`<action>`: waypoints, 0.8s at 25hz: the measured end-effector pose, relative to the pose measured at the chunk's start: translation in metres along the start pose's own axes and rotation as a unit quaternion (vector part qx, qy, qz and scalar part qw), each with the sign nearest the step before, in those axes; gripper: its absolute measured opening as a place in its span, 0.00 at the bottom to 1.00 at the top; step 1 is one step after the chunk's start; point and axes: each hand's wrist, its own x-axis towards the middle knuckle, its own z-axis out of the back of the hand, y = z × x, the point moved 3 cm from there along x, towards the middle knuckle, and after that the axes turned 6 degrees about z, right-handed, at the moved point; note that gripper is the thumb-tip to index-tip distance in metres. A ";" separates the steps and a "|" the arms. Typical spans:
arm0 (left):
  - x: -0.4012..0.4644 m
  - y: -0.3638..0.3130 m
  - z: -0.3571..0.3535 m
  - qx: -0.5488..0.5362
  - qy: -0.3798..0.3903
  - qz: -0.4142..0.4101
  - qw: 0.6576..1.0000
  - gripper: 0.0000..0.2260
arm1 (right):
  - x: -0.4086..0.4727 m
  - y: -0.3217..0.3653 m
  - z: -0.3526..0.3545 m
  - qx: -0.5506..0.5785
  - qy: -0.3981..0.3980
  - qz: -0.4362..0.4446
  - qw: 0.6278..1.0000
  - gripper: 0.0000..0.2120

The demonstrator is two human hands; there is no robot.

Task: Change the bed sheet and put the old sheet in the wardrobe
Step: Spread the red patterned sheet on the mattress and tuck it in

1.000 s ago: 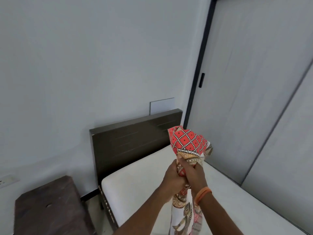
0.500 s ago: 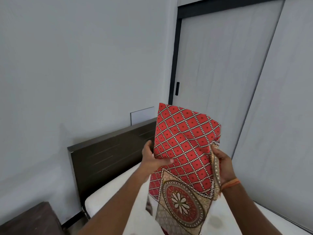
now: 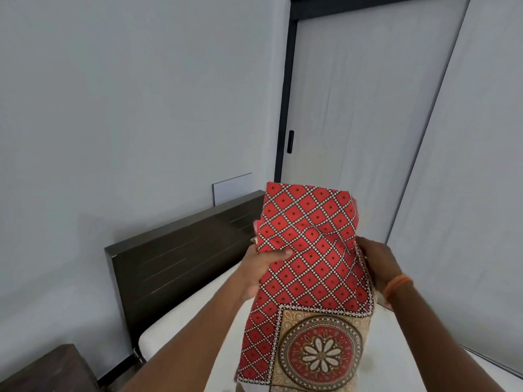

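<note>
Folded red diamond-print bed sheet (image 3: 308, 250) held up at centre frame, its lower part with a floral medallion hanging toward the bottom edge. Left hand (image 3: 261, 267) grips the sheet's left edge, thumb across the front. Right hand (image 3: 377, 263) grasps the right edge, fingers behind the cloth, orange wristband (image 3: 397, 284) on wrist. Bare white mattress (image 3: 198, 312) below, dark headboard (image 3: 175, 258) centre left, sliding wardrobe doors (image 3: 353, 123) upper right.

A bed (image 3: 181, 321) with a bare white mattress (image 3: 396, 349) runs from centre toward 5 o'clock. Its dark headboard (image 3: 175, 267) stands at 9 o'clock of the mattress. A dark wooden table (image 3: 48, 372) sits at 7 o'clock.
</note>
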 end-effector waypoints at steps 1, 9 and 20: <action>0.004 0.003 -0.008 -0.001 -0.041 -0.012 0.999 0.20 | -0.005 0.005 0.001 -0.088 -0.107 0.033 0.990 0.20; 0.024 0.025 -0.075 0.274 -0.074 -0.133 0.950 0.18 | -0.045 0.014 -0.082 0.039 -0.037 0.171 0.984 0.17; 0.038 0.033 -0.072 0.210 -0.032 -0.090 0.973 0.06 | -0.021 -0.006 -0.076 0.257 -0.019 0.061 0.964 0.20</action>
